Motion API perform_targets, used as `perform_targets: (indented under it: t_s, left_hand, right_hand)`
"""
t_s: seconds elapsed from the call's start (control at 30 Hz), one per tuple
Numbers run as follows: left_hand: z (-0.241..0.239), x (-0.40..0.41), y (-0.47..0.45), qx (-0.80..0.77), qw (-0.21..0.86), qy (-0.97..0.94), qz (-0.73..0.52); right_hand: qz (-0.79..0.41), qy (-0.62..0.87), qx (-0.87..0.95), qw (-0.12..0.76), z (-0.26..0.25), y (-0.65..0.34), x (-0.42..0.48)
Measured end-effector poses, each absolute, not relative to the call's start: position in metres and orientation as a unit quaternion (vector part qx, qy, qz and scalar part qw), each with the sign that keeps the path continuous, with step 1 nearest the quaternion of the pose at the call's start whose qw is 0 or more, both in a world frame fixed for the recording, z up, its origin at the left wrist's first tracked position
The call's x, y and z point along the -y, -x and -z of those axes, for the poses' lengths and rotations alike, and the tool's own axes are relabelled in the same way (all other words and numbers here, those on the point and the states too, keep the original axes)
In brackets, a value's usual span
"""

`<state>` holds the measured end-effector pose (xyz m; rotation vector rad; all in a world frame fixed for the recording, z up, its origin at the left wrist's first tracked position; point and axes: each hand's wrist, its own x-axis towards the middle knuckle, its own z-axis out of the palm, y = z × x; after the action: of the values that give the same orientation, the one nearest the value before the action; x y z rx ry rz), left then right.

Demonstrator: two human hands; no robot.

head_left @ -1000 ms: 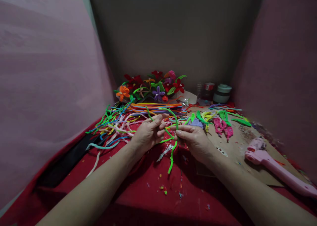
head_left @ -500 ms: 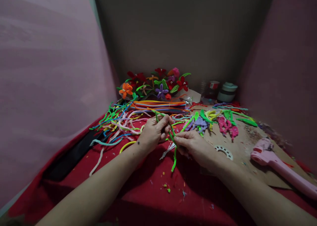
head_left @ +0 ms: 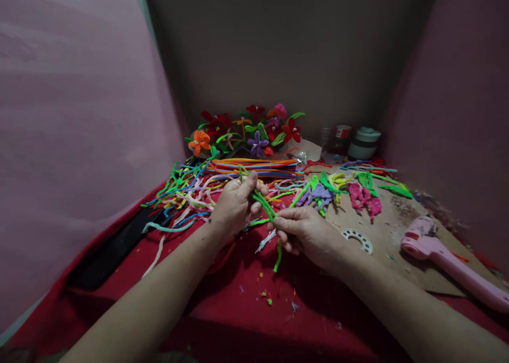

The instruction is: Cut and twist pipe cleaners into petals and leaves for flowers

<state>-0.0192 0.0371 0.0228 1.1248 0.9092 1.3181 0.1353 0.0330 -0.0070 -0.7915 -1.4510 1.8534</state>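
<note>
My left hand (head_left: 235,206) and my right hand (head_left: 304,233) both pinch a bright green pipe cleaner (head_left: 264,205) over the red cloth (head_left: 254,310). The left hand's thumb and fingers close on its upper part; the right hand grips it lower down, and a free end hangs below the right fingers. The stem runs doubled between the two hands. A small white scrap (head_left: 265,240) lies just under it.
Loose pipe cleaners of many colours (head_left: 191,190) lie behind my hands, with a bouquet of pipe-cleaner flowers (head_left: 248,132) at the back. Green, purple and pink shaped pieces (head_left: 358,193) lie on brown cardboard (head_left: 397,246) beside a pink glue gun (head_left: 449,265). Jars (head_left: 363,143) stand by the wall.
The wide green loop between my hands has been drawn in to a tight doubled stem. My hands have come closer together, the right one sliding a little lower.
</note>
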Motion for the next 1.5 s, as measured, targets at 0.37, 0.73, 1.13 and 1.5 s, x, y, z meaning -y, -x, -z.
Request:
perform_targets:
  t_s: [0.37, 0.73, 1.13, 1.5]
  left_hand:
    - [-0.017, -0.031, 0.018, -0.407, 0.552, -0.586, -0.431]
    - [-0.018, -0.036, 0.022, -0.393, 0.561, -0.549, -0.478]
    - [-0.013, -0.034, 0.011, -0.421, 0.522, -0.514, -0.535]
    - [-0.013, -0.037, 0.013, -0.453, 0.568, -0.455, -0.515]
  right_hand:
    - [-0.766, 0.28, 0.431, 0.385, 0.011, -0.14, -0.04]
    - [-0.867, 0.253, 0.245, 0.353, 0.014, -0.14, -0.045]
    - [-0.817, 0.277, 0.286, 0.418, 0.015, -0.138, -0.047]
    - [-0.499, 0.376, 0.647, 0.436, 0.01, -0.139, -0.036]
